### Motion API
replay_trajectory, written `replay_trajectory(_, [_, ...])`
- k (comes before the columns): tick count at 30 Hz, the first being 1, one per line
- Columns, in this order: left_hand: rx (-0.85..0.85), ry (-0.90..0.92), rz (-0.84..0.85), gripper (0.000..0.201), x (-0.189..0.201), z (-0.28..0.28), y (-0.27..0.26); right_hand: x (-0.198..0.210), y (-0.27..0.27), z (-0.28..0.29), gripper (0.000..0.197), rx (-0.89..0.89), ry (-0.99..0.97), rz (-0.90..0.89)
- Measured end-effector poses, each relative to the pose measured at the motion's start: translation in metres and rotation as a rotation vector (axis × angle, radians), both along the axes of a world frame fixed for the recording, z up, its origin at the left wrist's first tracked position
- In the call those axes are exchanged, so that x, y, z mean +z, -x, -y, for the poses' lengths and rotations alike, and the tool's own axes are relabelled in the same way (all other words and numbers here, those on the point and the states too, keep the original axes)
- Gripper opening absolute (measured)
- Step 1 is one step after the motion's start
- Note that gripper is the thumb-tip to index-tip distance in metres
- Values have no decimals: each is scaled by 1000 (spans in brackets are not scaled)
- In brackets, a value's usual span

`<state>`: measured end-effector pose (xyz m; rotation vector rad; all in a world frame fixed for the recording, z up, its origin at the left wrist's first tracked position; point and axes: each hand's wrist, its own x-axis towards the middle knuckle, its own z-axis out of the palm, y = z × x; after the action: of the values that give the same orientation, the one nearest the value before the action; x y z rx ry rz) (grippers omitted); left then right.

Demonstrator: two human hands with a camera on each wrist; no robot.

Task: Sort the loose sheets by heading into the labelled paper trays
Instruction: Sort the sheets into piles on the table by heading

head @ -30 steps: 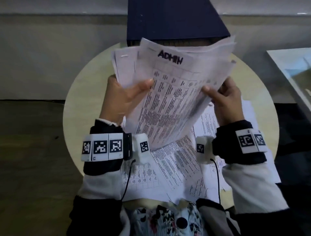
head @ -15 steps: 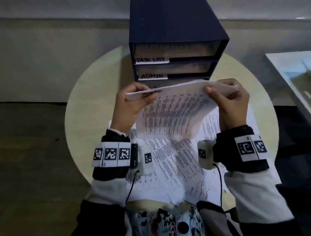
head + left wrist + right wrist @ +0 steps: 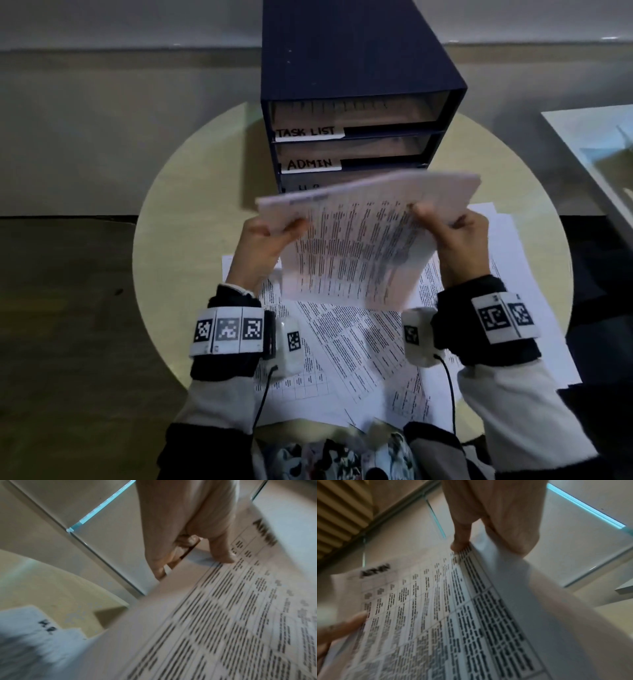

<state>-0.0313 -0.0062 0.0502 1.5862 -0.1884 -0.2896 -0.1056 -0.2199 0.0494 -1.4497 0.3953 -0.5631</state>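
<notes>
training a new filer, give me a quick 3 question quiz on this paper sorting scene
1. True or false: only the left hand grips the held stack.
2. Which heading tops the held stack? A) TASK LIST B) ADMIN C) HR
3. Fill in: in the tray unit, the ADMIN tray sits directly below the tray labelled ____.

Key: 1 false, the right hand grips it too; 2 B; 3 TASK LIST

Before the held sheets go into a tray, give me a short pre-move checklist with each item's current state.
1. Heading on the white printed sheets reads ADMIN: ok.
2. Left hand grips the sheets' edge: ok.
3. Right hand grips the opposite edge: ok.
4. ADMIN-labelled middle tray of the dark blue tray cabinet faces the person: ok.
5. Sheets level with that tray's slot: not ok, below it.
6. Room inside the tray: cannot tell.
</notes>
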Motion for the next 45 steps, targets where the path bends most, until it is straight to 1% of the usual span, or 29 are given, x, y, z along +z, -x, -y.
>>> replay_trajectory(1, [33, 23, -19, 5, 0, 3, -2, 4, -4, 3, 20, -39, -1, 26])
replay_trajectory(3, [41, 15, -30, 17, 0, 10, -5, 9, -15, 10, 10, -109, -32, 63])
replay_trajectory(5, [32, -18, -57, 16, -8, 17, -10, 8, -25, 17, 8, -127, -17, 41])
replay_trajectory(6, [41, -38, -85, 19, -14, 21, -12, 5, -29, 19, 8, -118, -15, -2])
replay_trajectory(8, [82, -80, -181, 26, -26, 26, -15, -2, -31, 22, 12, -81, -63, -119])
replay_trajectory(10, [97, -125, -309, 32, -36, 29, -16, -15, -26, 25, 14, -25, -19, -272])
replay_trajectory(13, [138, -146, -417, 43, -45, 33, -20, -33, -13, 27, 15, 40, 14, -459])
replay_trajectory(15, [194, -143, -456, 51, -44, 34, -31, -41, -5, 25, 10, 64, 0, -507])
replay_trajectory(17, [216, -127, -449, 59, -40, 35, -43, -46, 4, 24, 13, 122, -16, -524])
replay_trajectory(19, [231, -132, -437, 60, -34, 39, -55, -48, 12, 24, 14, 183, -79, -522])
replay_trajectory(21, [228, -134, -449, 66, -28, 43, -68, -49, 18, 24, 12, 228, -158, -514])
replay_trajectory(22, [219, -139, -454, 65, -26, 45, -75, -50, 21, 25, 14, 248, -199, -507])
replay_trajectory(25, [197, -185, -387, 45, -17, 53, -93, -51, 26, 27, 19, 307, -310, -469])
replay_trajectory(26, [198, -183, -373, 41, -15, 54, -97, -51, 25, 27, 20, 307, -327, -450])
replay_trajectory(29, [195, -141, -365, 34, -14, 53, -108, -49, 12, 29, 20, 205, -337, -378])
replay_trajectory(32, [130, -63, -402, 18, -10, 47, -104, -42, -15, 31, 18, 90, -395, -292])
replay_trajectory(35, [73, -44, -395, 19, -12, 40, -97, -31, -48, 32, 18, 43, -445, -234])
replay_trajectory(38, [109, -14, -395, 18, -14, 36, -92, -19, -83, 33, 21, 40, -464, -201])
replay_trajectory(41, [122, -19, -373, 18, -15, 35, -92, -15, -115, 38, 21, 37, -489, -196])
replay_trajectory(44, [107, -48, -354, 22, -13, 38, -94, -17, -135, 42, 16, 16, -489, -195])
replay_trajectory(45, [97, -60, -352, 22, -13, 39, -95, -18, -139, 42, 17, 5, -499, -179])
